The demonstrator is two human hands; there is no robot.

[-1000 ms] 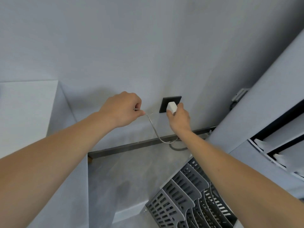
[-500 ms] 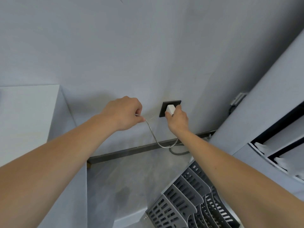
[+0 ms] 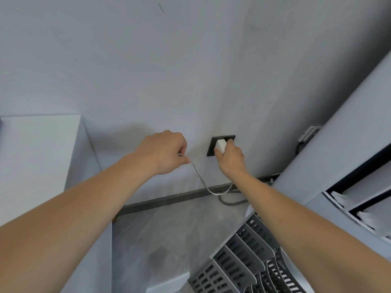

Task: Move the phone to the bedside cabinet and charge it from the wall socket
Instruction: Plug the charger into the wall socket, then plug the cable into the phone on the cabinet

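Note:
A dark wall socket (image 3: 211,150) sits low on the pale wall. My right hand (image 3: 230,160) grips a white charger plug (image 3: 220,145) and holds it against the socket plate. My left hand (image 3: 164,152) is closed around the silvery charging cable (image 3: 203,182), which sags in a loop down to the skirting and up toward my right hand. The white bedside cabinet (image 3: 40,149) stands at the left. The phone is not in view.
A grey slatted rack (image 3: 249,256) lies on the floor at the lower right. A pale cupboard side (image 3: 338,136) with dark open shelves rises on the right. A dark cord (image 3: 229,201) lies by the skirting. Grey floor shows between cabinet and rack.
My right hand has pushed the plug closer onto the socket. My left hand kept its hold on the cable. The view has tilted up slightly.

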